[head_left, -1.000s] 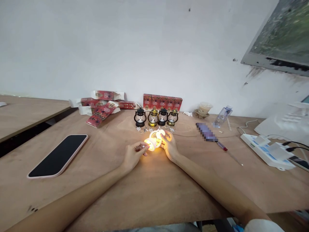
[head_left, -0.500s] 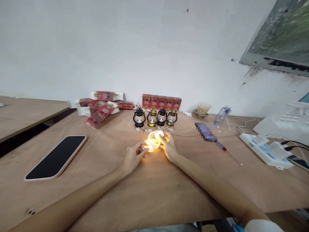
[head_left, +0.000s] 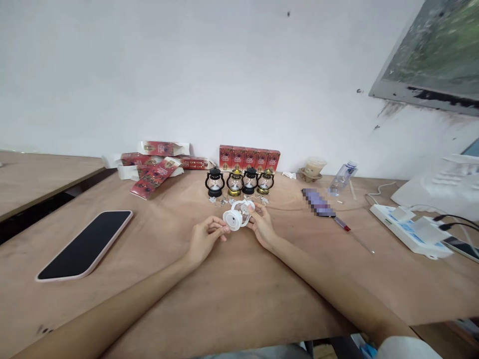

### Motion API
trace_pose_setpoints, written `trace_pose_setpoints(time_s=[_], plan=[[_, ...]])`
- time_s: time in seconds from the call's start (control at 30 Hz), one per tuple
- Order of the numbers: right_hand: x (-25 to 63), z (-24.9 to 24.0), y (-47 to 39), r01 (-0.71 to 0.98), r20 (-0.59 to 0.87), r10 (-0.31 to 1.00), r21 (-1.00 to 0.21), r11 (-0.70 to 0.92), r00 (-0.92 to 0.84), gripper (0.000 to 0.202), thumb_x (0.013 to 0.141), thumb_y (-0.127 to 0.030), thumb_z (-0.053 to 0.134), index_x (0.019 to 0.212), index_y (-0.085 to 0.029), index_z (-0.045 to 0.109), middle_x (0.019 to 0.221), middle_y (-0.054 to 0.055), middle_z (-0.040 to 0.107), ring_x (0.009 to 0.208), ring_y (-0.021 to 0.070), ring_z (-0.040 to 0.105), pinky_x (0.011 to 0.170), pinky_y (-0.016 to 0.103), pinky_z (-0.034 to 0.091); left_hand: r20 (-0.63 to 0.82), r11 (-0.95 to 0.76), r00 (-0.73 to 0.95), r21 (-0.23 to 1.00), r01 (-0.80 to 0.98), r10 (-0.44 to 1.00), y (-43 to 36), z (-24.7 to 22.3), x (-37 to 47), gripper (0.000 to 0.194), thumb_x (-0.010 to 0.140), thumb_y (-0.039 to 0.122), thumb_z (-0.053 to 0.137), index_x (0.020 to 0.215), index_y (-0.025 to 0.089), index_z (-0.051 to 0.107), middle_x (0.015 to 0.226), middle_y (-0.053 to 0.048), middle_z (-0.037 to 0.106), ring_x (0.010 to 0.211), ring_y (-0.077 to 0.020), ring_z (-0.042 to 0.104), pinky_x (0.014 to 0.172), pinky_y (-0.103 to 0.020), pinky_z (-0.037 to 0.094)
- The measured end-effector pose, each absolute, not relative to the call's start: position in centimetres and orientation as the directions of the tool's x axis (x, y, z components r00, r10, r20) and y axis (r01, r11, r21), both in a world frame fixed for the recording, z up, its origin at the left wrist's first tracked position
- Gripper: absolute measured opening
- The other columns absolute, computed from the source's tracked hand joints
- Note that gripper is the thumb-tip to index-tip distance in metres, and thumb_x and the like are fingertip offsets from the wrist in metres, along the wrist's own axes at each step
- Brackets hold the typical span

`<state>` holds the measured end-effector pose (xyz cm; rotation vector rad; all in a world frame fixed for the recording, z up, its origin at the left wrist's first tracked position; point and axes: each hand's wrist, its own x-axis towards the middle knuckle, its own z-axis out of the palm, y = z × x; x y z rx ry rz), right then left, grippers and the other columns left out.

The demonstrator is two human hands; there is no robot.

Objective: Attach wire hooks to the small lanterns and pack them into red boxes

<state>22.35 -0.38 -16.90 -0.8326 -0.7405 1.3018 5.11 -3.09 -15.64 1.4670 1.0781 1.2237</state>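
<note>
A small white lantern point(head_left: 232, 219) lies tilted between my hands, its round base facing me and its light off. My right hand point(head_left: 262, 225) is closed round the lantern's upper part. The fingers of my left hand point(head_left: 208, 237) are pinched together at the left edge of the base; whether they grip anything is too small to tell. Behind stand a black lantern point(head_left: 215, 183), a gold lantern point(head_left: 235, 183), a second black lantern point(head_left: 250, 181) and a second gold lantern point(head_left: 265, 182). Small metal and paper bits point(head_left: 224, 201) lie before them.
Red boxes point(head_left: 250, 159) stand by the wall, with opened boxes point(head_left: 155, 177) to their left. A phone point(head_left: 88, 244) lies at left. Rightward are a cup point(head_left: 313, 168), a bottle point(head_left: 343, 178), a purple phone point(head_left: 319, 202), a screwdriver point(head_left: 354, 235) and a power strip point(head_left: 411, 232).
The white lantern's glow has gone out, and its base now shows. My left fingers have shifted slightly at the base; my right hand keeps its hold.
</note>
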Motion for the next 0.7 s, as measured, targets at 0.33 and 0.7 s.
trace_pose_setpoints(time_s=[0.33,0.7], plan=[[22.51,-17.05,-0.15,-0.539,-0.004,0.994,-0.84,0.056,0.111,0.046,0.061,-0.039,0.079,0.092,-0.023,0.049,0.081,-0.004,0.066,0.065,0.0142,0.067,0.07,0.037,0.058,0.079,-0.079,0.04,0.997,-0.007,0.996,-3.06,-15.23,4.82,0.037,0.055,0.048,0.075,0.064,0.014,0.063,0.06,-0.002,0.067,0.039,-0.0059,0.046,0.041,-0.019,0.038],[22.46,-17.18,-0.14,-0.52,0.011,0.991,-0.851,0.079,0.134,0.047,0.06,-0.038,0.08,0.093,-0.023,0.051,0.09,-0.002,0.066,0.068,0.0137,0.067,0.063,0.032,0.058,0.109,-0.109,0.059,0.994,-0.002,0.992,-2.84,-15.64,4.94,0.044,0.059,0.054,0.072,0.077,0.014,0.071,0.081,-0.008,0.072,0.057,-0.0108,0.055,0.051,-0.022,0.045]])
